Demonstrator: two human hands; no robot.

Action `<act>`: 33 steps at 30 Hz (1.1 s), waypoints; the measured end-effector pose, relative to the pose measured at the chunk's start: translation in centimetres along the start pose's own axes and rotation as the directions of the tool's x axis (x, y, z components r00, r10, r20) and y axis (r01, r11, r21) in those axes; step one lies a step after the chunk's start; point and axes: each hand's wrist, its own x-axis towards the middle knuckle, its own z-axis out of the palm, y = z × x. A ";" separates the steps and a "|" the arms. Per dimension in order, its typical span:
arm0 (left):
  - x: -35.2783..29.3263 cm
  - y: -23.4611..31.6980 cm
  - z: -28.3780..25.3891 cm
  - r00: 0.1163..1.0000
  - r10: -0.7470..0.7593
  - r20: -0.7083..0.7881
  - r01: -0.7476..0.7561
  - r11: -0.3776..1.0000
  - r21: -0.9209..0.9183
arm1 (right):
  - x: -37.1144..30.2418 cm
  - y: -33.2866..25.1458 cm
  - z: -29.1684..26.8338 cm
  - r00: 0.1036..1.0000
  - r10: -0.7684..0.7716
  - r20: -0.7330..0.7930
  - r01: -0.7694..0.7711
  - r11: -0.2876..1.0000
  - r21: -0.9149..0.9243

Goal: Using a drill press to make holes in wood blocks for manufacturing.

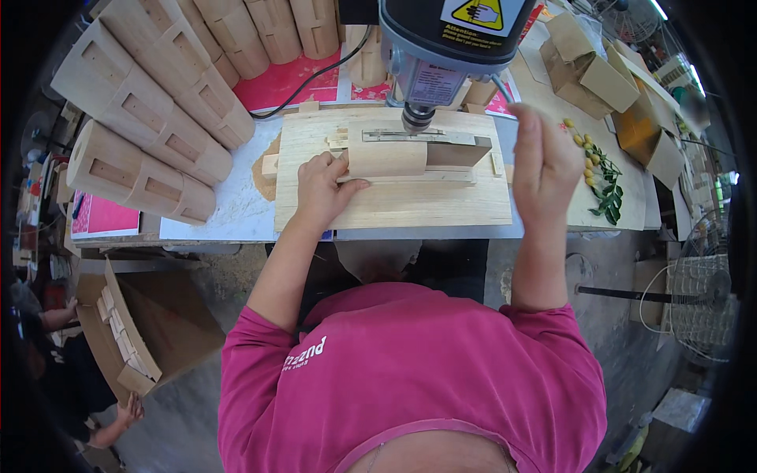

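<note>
My left hand (322, 188) presses the left end of a pale curved wooden piece (386, 160), fingers curled and thumb along the near edge. That piece lies in a wooden jig (449, 178) on a light wooden board (378, 206). Right above it is the chuck (417, 117) of a drill press (449, 39); I cannot make out whether a bit touches the wood. To the right, my right hand (548, 162) is raised and closed around the end of the press's lever (500, 87).
Hollow wooden cylinders with rectangular slots (146, 169) stand at the left and back. A black cable (315, 72) crosses behind the board. Yellow fruits with leaves (607, 193) and cardboard boxes (587, 67) lie right. At lower left, another person holds a carton (162, 327) with wooden pieces.
</note>
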 end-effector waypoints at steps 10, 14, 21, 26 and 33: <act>0.5 0.3 0.2 0.993 0.087 -0.084 -0.085 0.996 0.037 | -5.8 4.1 6.1 0.989 0.010 -0.147 0.022 0.976 0.216; -0.1 0.7 -0.2 0.990 0.101 -0.098 -0.099 0.995 0.020 | -5.7 3.1 5.7 0.978 0.027 -0.205 0.034 0.957 0.288; -0.9 1.8 -0.7 0.998 0.032 -0.058 -0.027 0.996 0.083 | 2.6 0.0 -0.4 0.990 0.050 -0.133 -0.010 0.958 0.286; -0.2 3.2 2.7 0.994 0.036 -0.104 -0.026 0.995 0.098 | 11.9 3.1 1.4 0.988 0.147 0.037 -0.150 0.983 0.108; 1.2 3.9 2.4 1.000 0.005 -0.013 -0.003 0.995 0.104 | 13.1 5.1 1.4 0.984 0.135 0.116 -0.155 0.971 0.181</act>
